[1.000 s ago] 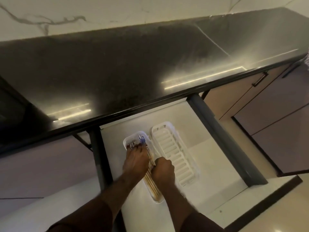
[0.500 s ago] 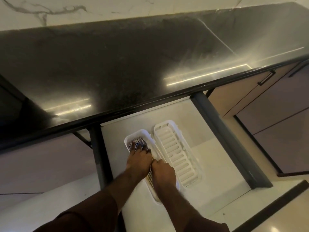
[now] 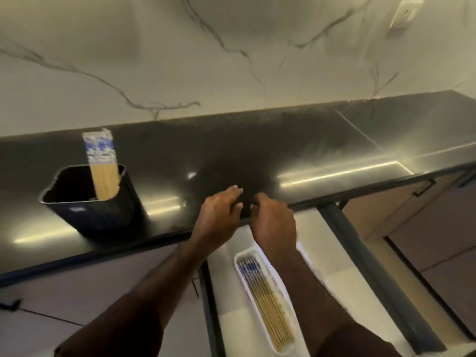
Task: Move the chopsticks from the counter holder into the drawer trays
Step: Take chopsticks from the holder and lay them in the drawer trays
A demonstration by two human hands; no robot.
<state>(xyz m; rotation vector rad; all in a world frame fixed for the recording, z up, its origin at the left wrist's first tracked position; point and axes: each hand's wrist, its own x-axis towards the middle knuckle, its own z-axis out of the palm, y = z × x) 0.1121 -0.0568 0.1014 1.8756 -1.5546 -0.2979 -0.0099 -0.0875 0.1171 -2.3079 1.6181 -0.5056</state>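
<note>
A dark blue holder [image 3: 90, 202] stands on the black counter [image 3: 283, 145] at the left, with a bundle of wooden chopsticks [image 3: 101, 163] with blue-patterned tops leaning in it. In the open drawer [image 3: 332, 253] below, a white tray [image 3: 288, 287] holds several chopsticks [image 3: 265, 302] lying lengthwise. My left hand [image 3: 219, 217] and my right hand [image 3: 273, 222] hover side by side over the counter's front edge, above the drawer. Both are empty with fingers loosely curled and apart. My right forearm hides the second tray.
A marble wall with a socket [image 3: 404, 11] rises behind the counter. The drawer's dark side rail [image 3: 365, 274] runs on the right. Cabinet fronts with black handles [image 3: 422, 188] lie to the right and below left.
Both hands have lifted out of the left tray, leaving the chopsticks in it, and risen to the counter edge. The view has tilted up, bringing the holder into sight.
</note>
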